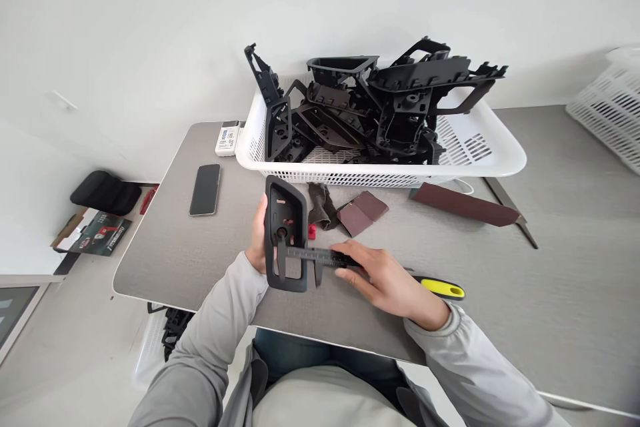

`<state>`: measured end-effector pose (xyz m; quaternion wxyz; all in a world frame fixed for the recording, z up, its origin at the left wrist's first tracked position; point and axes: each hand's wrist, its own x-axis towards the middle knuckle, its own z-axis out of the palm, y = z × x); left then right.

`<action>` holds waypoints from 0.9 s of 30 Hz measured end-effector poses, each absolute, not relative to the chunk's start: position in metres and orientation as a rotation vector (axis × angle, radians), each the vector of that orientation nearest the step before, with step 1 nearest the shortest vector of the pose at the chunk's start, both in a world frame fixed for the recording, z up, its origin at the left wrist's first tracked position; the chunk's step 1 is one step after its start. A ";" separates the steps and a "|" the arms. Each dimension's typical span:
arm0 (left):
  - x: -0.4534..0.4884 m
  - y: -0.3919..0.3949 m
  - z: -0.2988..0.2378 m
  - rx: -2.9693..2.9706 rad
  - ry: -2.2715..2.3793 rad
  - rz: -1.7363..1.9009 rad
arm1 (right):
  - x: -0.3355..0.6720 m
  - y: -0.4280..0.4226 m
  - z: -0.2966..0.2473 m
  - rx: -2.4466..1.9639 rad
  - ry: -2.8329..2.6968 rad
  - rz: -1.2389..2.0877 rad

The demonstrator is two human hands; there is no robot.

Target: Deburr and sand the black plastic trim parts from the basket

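Observation:
My left hand [259,237] grips a black plastic car-interior trim frame [286,203] upright at the table's near edge. My right hand [385,277] holds a steel vernier caliper [311,255], whose jaws reach onto the frame's lower part. Just beyond my right hand lies a tool with a yellow-and-black handle [443,288]. Above the frame are a dark brown cloth [320,207], a small red piece [311,232] and folded brown sandpaper [363,212].
A white slatted basket [380,177] heaped with black plastic trim parts stands at the back of the grey table [165,247]. A phone [205,190], a white box [227,139], a brown abrasive strip [465,205] and a long metal blade [510,207] lie around it.

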<state>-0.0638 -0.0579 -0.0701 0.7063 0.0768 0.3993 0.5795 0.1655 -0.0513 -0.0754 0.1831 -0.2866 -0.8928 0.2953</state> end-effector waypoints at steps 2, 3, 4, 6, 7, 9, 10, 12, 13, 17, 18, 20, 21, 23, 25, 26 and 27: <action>-0.063 -0.059 -0.071 0.197 0.896 1.273 | 0.167 -0.050 -0.079 -0.916 -2.450 0.730; -0.063 -0.059 -0.071 0.209 0.911 1.286 | 0.168 -0.050 -0.081 -0.970 -2.419 0.681; -0.063 -0.059 -0.072 0.217 0.922 1.297 | 0.169 -0.050 -0.083 -1.013 -2.395 0.642; -0.064 -0.058 -0.074 0.215 0.931 1.305 | 0.169 -0.049 -0.086 -1.057 -2.356 0.571; -0.064 -0.058 -0.075 0.213 0.930 1.308 | 0.168 -0.049 -0.088 -1.059 -2.334 0.522; -0.065 -0.057 -0.075 0.221 0.922 1.305 | 0.166 -0.048 -0.089 -1.019 -2.289 0.414; -0.065 -0.057 -0.075 0.228 0.919 1.295 | 0.164 -0.048 -0.090 -0.988 -2.264 0.366; -0.066 -0.057 -0.076 0.241 0.921 1.274 | 0.162 -0.047 -0.090 -0.940 -2.232 0.320; -0.066 -0.057 -0.076 0.246 0.924 1.261 | 0.161 -0.048 -0.090 -0.932 -2.229 0.316; -0.064 -0.057 -0.076 0.258 0.940 1.187 | 0.161 -0.051 -0.091 -0.963 -2.253 0.271; -0.064 -0.057 -0.075 0.258 0.953 1.166 | 0.162 -0.052 -0.092 -0.967 -2.256 0.256; -0.063 -0.056 -0.075 0.259 0.982 1.138 | 0.163 -0.053 -0.091 -0.970 -2.250 0.234; -0.063 -0.055 -0.074 0.262 0.992 1.129 | 0.163 -0.053 -0.091 -0.970 -2.247 0.225; -0.063 -0.054 -0.074 0.264 0.994 1.122 | 0.162 -0.053 -0.090 -0.962 -2.246 0.187; -0.063 -0.054 -0.075 0.253 0.991 1.121 | 0.161 -0.052 -0.089 -0.943 -2.253 0.132; -0.064 -0.054 -0.075 0.246 0.989 1.122 | 0.160 -0.051 -0.088 -0.933 -2.254 0.110; -0.064 -0.054 -0.076 0.243 0.987 1.122 | 0.159 -0.051 -0.088 -0.922 -2.252 0.100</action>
